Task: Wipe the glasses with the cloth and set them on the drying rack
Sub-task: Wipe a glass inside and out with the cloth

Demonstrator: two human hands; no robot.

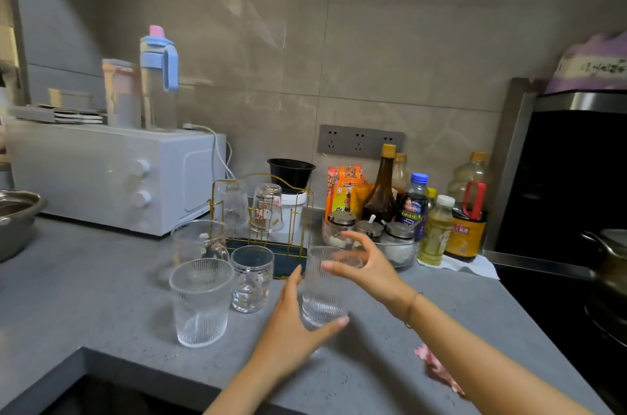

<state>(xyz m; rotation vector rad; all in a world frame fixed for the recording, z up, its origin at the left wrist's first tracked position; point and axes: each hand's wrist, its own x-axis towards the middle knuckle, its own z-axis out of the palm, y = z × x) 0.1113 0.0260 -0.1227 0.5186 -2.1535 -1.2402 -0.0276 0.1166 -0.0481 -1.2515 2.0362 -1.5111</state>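
Ribbed glass [324,285], upright at mid-counter [101,295], right of three other glasses [202,302]. The left hand [291,323] grips its lower half, thumb curled round the base. The right hand [366,265] is spread loosely at the rim, contact unclear. The gold drying rack [298,211] just beyond holds two upturned glasses [268,207]. A pink cloth [437,370] lies near right.

Clear ribbed glass tumbler [324,289], matt speckled grey countertop [101,306], gold wire rack [261,221]
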